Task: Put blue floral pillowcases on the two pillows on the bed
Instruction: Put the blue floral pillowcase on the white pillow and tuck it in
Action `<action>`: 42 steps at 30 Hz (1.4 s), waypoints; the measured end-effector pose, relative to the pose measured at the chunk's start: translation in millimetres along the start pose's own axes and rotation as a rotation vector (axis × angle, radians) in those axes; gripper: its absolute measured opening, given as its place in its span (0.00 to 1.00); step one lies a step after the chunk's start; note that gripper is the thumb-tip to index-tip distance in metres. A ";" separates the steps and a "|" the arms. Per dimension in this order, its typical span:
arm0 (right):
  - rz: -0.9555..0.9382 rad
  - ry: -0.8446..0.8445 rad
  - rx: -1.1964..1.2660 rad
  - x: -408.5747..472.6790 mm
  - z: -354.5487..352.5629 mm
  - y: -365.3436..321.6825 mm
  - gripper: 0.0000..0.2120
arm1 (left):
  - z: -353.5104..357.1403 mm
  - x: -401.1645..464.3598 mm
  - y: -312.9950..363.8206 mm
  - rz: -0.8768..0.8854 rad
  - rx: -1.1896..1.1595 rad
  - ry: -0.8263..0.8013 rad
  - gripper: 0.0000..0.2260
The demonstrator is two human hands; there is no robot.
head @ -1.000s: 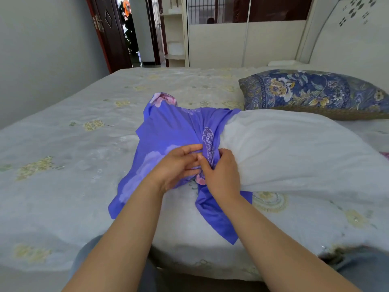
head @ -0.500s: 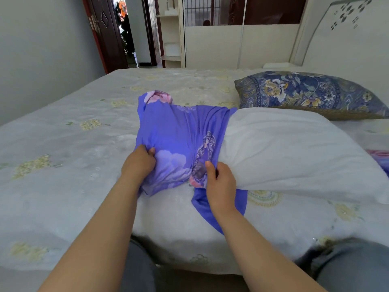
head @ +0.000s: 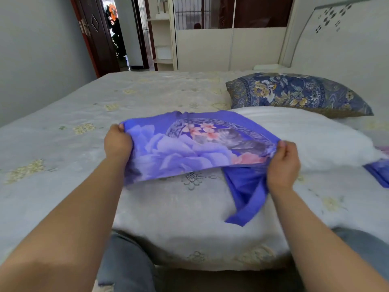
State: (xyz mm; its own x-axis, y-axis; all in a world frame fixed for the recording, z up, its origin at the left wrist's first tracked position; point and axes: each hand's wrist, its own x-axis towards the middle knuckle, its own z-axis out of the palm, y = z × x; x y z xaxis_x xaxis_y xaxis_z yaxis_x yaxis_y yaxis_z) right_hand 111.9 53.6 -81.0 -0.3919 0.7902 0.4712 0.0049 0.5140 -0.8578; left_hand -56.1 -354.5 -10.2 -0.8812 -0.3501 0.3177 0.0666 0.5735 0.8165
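No text, label, brand, number or sign can be read anywhere in the head view.

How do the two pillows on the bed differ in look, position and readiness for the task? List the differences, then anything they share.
The white pillow has a bare white surface; the patterned pillow wears a dark blue floral cover. The white pillow lies nearer the person, the patterned pillow behind it by the headboard. The white pillow's near end sits under the blue floral pillowcase, which left hand and right hand hold stretched; nothing touches the patterned pillow. Both lie flat on the bed.
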 end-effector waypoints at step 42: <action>-0.270 -0.778 -0.082 -3.4 49.2 -126.7 0.05 | 34.5 -44.4 56.5 0.273 0.711 -0.455 0.18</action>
State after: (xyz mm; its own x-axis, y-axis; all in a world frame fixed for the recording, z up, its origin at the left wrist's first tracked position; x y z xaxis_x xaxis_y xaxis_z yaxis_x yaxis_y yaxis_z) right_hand 67.4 -30.6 15.9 -0.9140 0.1945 0.3561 -0.1251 0.6997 -0.7034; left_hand -29.3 -281.0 5.2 -0.9879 0.1080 0.1115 0.1287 0.9714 0.1996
